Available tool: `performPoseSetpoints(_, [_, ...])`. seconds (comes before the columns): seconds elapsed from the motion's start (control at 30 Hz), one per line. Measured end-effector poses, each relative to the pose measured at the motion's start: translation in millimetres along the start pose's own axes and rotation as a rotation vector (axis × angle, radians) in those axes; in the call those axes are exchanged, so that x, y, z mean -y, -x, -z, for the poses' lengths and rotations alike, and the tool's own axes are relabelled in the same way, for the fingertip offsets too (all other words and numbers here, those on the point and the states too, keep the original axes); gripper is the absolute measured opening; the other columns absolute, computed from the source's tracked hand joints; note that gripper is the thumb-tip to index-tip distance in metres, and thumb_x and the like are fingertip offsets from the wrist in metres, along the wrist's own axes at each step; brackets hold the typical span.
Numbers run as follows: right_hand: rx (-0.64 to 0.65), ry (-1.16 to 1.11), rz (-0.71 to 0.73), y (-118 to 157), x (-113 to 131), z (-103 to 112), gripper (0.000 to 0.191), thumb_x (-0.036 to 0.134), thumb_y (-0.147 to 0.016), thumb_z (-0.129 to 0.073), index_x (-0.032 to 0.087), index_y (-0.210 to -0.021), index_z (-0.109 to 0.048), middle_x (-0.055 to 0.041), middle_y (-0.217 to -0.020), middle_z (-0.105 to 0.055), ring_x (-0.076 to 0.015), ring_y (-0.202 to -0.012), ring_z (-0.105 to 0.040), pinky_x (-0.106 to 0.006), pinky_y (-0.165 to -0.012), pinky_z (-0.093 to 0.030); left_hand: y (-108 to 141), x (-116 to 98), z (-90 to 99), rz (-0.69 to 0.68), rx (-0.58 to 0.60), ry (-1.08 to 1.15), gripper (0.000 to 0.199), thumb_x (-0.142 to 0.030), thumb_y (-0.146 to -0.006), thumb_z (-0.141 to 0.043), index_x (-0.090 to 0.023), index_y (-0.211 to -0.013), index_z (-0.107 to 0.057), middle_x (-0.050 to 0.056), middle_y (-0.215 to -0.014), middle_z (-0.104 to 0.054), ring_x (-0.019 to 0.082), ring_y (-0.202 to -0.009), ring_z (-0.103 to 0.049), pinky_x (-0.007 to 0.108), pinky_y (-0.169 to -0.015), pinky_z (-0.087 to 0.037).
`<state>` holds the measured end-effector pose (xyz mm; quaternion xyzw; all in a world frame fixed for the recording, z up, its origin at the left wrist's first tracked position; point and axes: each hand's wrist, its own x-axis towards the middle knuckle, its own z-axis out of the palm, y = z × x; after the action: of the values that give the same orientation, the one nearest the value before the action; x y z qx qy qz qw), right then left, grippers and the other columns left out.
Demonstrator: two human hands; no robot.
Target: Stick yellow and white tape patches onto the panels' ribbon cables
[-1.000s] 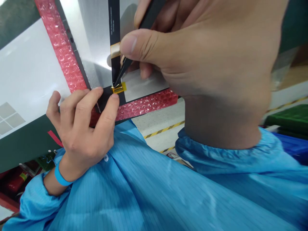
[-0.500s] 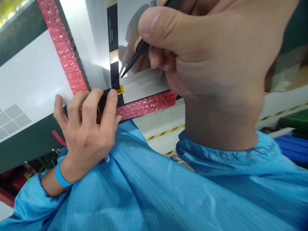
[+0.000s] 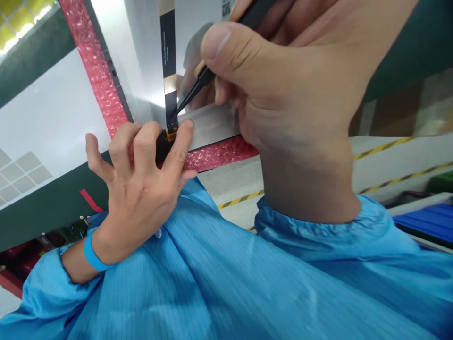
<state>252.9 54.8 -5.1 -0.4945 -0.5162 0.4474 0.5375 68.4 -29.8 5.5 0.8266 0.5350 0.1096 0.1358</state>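
Note:
Black tweezers (image 3: 198, 85) are pinched in my right hand (image 3: 283, 89), and their tips touch or hover just over the lower end of a black flex cable (image 3: 169, 47). The cable runs across a shiny silver panel (image 3: 208, 125). My left hand (image 3: 145, 174) has its fingers spread, the index fingertip resting on the panel beside the cable's lower end. Under that hand a black piece (image 3: 163, 147) at the panel's corner shows in part. A small amber tab (image 3: 171, 136) sits where cable and black piece meet.
Pink bubble wrap (image 3: 94, 66) borders the panel on its left and near sides. A white sheet with grey squares (image 3: 38, 127) lies left on the dark green table (image 3: 53, 215). A red strip (image 3: 91, 200) hangs near the table edge. Yellow-black floor tape (image 3: 240, 199) shows below.
My left index finger has moved right, from the amber tab onto the panel beyond it. The tweezer tips have shifted slightly left to the cable. The yellow part of the tab is now covered.

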Motion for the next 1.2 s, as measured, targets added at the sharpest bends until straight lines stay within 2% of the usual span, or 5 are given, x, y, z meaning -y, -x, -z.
performPoseSetpoints(0.53, [-0.117, 0.000, -0.003, -0.6, 0.7, -6.1, 0.036, 0.000, -0.092, -0.073, 0.025, -0.079, -0.049, 0.0064, -0.071, -0.054, -0.0095, -0.058, -0.059, -0.021, -0.052, -0.044, 9.6, 10.2, 14.0, 0.091, 0.032, 0.055, 0.052, -0.054, -0.100, -0.066, -0.046, -0.150, -0.060, 0.009, -0.160, -0.053, 0.049, -0.152, -0.040, 0.082, -0.126, -0.004])
performPoseSetpoints(0.7, [-0.108, 0.028, 0.062, 2.7, -4.6, -6.4, 0.033, 0.024, -0.093, -0.086, 0.025, -0.083, -0.056, 0.0037, -0.073, -0.057, -0.0122, -0.058, -0.059, -0.024, -0.047, -0.046, 3.7, 2.4, 0.8, -0.054, 0.016, -0.007, 0.060, -0.050, -0.100, -0.068, -0.038, -0.157, -0.052, 0.010, -0.164, -0.050, 0.045, -0.151, -0.041, 0.077, -0.127, -0.009])
performPoseSetpoints(0.83, [-0.173, -0.008, 0.118, 2.3, -15.2, -8.3, 0.045, 0.049, -0.080, -0.098, 0.028, -0.081, -0.059, 0.0036, -0.069, -0.056, -0.0148, -0.051, -0.054, -0.029, -0.038, -0.041, 7.7, 4.9, -1.7, -0.050, -0.031, -0.059, 0.054, -0.051, -0.102, -0.065, -0.037, -0.153, -0.054, 0.012, -0.163, -0.051, 0.044, -0.148, -0.043, 0.076, -0.123, -0.014])
performPoseSetpoints(1.1, [-0.302, -0.102, 0.056, 2.2, -13.8, -13.2, 0.053, 0.051, -0.059, -0.106, 0.025, -0.072, -0.063, 0.0024, -0.057, -0.056, -0.0125, -0.038, -0.044, -0.028, -0.029, -0.024, 44.4, 25.4, 9.5, 0.034, -0.173, -0.024, 0.039, -0.046, -0.105, -0.056, -0.029, -0.138, -0.069, 0.016, -0.157, -0.056, 0.044, -0.146, -0.046, 0.072, -0.120, -0.023])
performPoseSetpoints(1.2, [-0.290, -0.069, 0.043, 6.5, -4.1, -24.1, 0.048, 0.050, -0.060, -0.105, 0.024, -0.068, -0.066, -0.0011, -0.057, -0.058, -0.0162, -0.039, -0.054, -0.027, -0.030, -0.031, 62.0, 55.4, 25.2, 0.068, -0.256, -0.018, 0.030, -0.034, -0.107, -0.053, -0.023, -0.128, -0.072, 0.014, -0.142, -0.068, 0.034, -0.140, -0.057, 0.060, -0.122, -0.035])
